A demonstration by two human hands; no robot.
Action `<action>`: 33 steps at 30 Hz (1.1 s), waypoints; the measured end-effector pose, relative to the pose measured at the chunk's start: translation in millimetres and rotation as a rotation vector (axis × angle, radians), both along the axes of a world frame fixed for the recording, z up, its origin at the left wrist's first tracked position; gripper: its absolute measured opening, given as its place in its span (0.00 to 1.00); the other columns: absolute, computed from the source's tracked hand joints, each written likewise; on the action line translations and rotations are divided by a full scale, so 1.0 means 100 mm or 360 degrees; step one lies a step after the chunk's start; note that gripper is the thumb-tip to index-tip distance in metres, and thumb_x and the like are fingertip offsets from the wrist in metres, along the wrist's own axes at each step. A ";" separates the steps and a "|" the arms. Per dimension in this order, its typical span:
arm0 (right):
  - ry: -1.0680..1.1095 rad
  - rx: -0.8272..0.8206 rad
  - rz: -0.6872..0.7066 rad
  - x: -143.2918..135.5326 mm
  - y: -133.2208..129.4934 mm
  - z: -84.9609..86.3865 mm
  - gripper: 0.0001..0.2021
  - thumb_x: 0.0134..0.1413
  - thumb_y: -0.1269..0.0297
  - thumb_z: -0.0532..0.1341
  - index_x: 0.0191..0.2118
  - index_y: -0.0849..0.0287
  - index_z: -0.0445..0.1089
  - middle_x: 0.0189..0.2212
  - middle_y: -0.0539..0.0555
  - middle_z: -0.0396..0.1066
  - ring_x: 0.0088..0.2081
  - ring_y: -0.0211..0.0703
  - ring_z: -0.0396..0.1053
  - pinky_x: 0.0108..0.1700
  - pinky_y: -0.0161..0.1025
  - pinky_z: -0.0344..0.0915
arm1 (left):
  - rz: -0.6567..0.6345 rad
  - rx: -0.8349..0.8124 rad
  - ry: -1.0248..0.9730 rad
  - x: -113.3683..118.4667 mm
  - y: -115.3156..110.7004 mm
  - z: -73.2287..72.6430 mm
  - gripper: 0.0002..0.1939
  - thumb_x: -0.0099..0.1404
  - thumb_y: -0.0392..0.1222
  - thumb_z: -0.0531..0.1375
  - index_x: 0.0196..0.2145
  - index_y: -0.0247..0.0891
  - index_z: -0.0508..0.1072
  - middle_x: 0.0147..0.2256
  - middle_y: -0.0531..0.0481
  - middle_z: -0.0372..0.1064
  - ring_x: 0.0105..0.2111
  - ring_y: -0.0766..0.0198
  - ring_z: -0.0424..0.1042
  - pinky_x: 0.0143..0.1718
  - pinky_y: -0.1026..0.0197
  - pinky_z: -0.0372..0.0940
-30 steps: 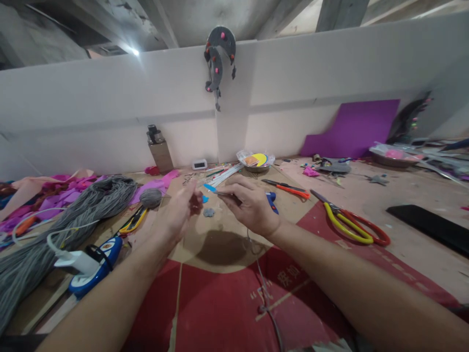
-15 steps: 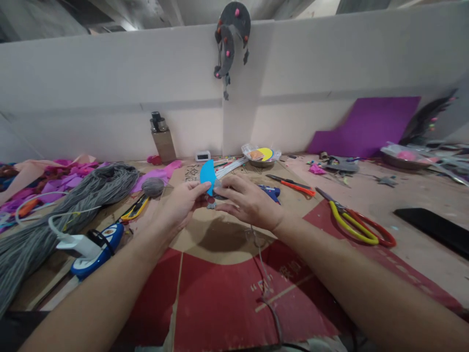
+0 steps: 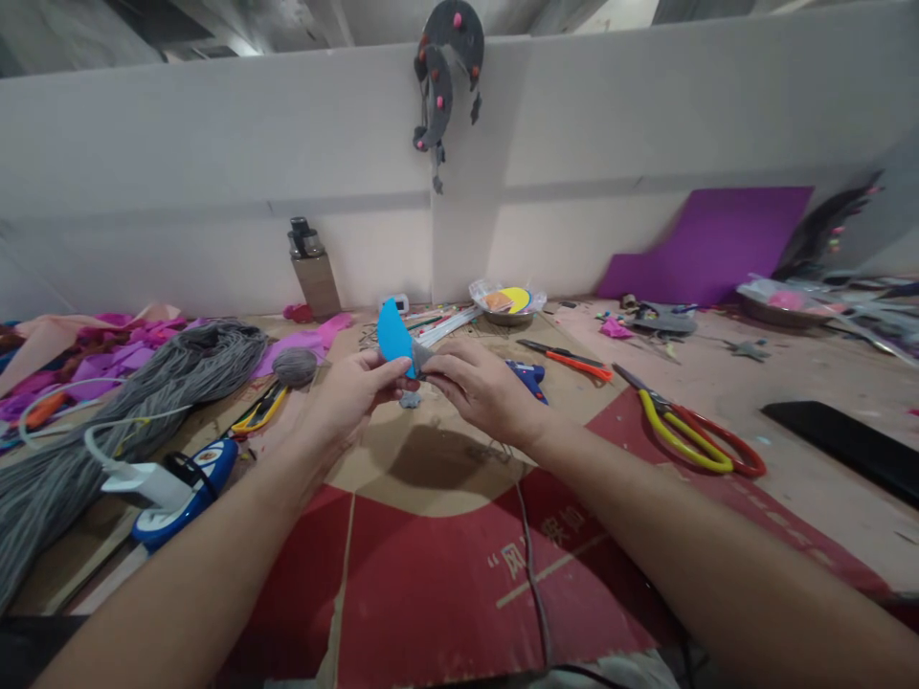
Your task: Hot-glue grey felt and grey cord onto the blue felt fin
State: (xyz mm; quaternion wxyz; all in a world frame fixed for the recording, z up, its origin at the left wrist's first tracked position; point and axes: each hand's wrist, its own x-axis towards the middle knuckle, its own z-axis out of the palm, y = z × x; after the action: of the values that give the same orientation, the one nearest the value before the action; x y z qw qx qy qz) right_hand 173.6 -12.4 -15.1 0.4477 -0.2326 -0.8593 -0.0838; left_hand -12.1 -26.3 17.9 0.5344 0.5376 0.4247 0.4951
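A curved blue piece (image 3: 394,339) is pinched at its lower edge by my left hand (image 3: 359,392), above the brown and red cardboard. Fingers closed, my right hand (image 3: 482,388) meets it from the right on a small grey piece (image 3: 421,358) that touches the blue one. A small grey star-like shape (image 3: 410,400) shows just below my fingertips. Grey yarn runs over the cardboard (image 3: 423,593) below my hands. Behind my right hand lies a blue glue gun (image 3: 527,378), partly covered.
Orange-handled scissors (image 3: 574,364), yellow-and-red shears (image 3: 689,431) and a black phone (image 3: 847,445) lie right. Left are grey yarn (image 3: 193,368), a yarn ball (image 3: 295,366), a yellow cutter (image 3: 260,410) and a blue power strip (image 3: 187,493). A bowl (image 3: 506,316) stands behind.
The blue piece has turned and tilted to the left. My right hand's fingers have drawn closer together on the grey piece, and the view has shifted slightly.
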 end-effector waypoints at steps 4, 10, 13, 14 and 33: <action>-0.0007 -0.0056 -0.0020 0.00 -0.01 0.01 0.07 0.65 0.66 0.53 0.40 0.58 0.68 0.37 0.58 0.70 0.41 0.44 0.67 0.45 0.44 0.67 | 0.0072 0.0017 0.0032 -0.01 0.03 -0.03 0.13 0.48 0.43 0.70 0.28 0.31 0.77 0.26 0.47 0.74 0.24 0.66 0.71 0.28 0.64 0.64; 0.0018 -0.0295 -0.0064 -0.02 -0.03 0.00 0.07 0.62 0.67 0.57 0.45 0.58 0.68 0.41 0.58 0.69 0.42 0.44 0.68 0.44 0.42 0.66 | 0.0215 0.0158 0.0174 -0.11 0.15 -0.15 0.11 0.52 0.44 0.68 0.29 0.32 0.77 0.25 0.47 0.75 0.26 0.65 0.72 0.30 0.64 0.65; 0.0008 -0.0475 -0.0052 -0.04 -0.03 -0.02 0.08 0.60 0.68 0.59 0.45 0.59 0.69 0.40 0.56 0.70 0.39 0.41 0.67 0.43 0.40 0.65 | 0.0263 0.0168 0.0181 -0.18 0.24 -0.21 0.12 0.52 0.45 0.68 0.29 0.33 0.77 0.27 0.46 0.76 0.26 0.64 0.73 0.28 0.65 0.64; -0.0009 -0.0547 -0.0046 -0.05 -0.03 -0.03 0.08 0.59 0.68 0.60 0.44 0.59 0.69 0.38 0.56 0.70 0.37 0.41 0.67 0.42 0.39 0.64 | 0.0271 0.0164 0.0182 -0.20 0.26 -0.22 0.12 0.52 0.45 0.68 0.29 0.33 0.76 0.27 0.46 0.76 0.26 0.64 0.74 0.28 0.65 0.64; 0.0117 -0.0941 -0.1093 0.64 0.04 0.19 0.09 0.56 0.62 0.57 0.30 0.61 0.70 0.27 0.56 0.72 0.29 0.42 0.67 0.32 0.37 0.58 | 0.0396 0.0191 0.0238 -0.25 0.31 -0.19 0.13 0.48 0.47 0.68 0.22 0.34 0.72 0.21 0.48 0.72 0.18 0.69 0.62 0.21 0.66 0.52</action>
State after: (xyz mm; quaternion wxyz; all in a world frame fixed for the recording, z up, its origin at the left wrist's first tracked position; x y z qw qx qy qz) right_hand 237.6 -8.4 3.5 0.3388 -0.6246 -0.7030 0.0298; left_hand -37.1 4.4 -1.6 0.4026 0.5471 0.4963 0.5406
